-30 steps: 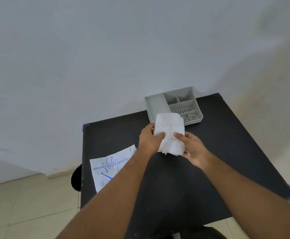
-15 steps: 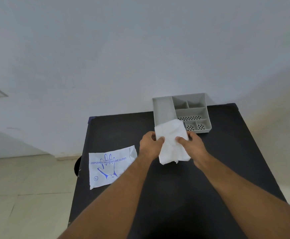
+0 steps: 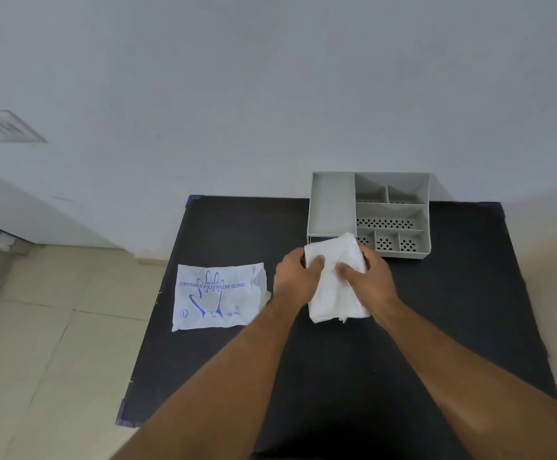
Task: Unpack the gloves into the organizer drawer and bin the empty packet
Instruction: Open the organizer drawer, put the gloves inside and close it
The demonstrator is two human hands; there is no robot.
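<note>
Both hands hold the gloves (image 3: 335,287), a white folded stack, above the black desk (image 3: 436,310). The left hand (image 3: 298,275) grips the stack's left upper edge, its fingers (image 3: 316,260) curled over the front of the stack. The right hand (image 3: 368,277) clasps the right side, thumb pressed on the front and the other fingers hidden behind. The lower end of the stack hangs down between the two wrists.

The organizer (image 3: 370,214) is a grey tray with several compartments: one long one on its left side, smaller ones to the right, some with perforated floors. It sits at the far edge of the desk against the wall. The top of the gloves overlaps the organizer's near left corner in the view; whether they touch it cannot be told.

The packet (image 3: 219,297), white with blue print reading "DISPOSABLE POLYETHYLENE GLOVES", lies flat on the desk left of the organizer and nearer, just beside the left wrist, at the desk's left edge.
</note>
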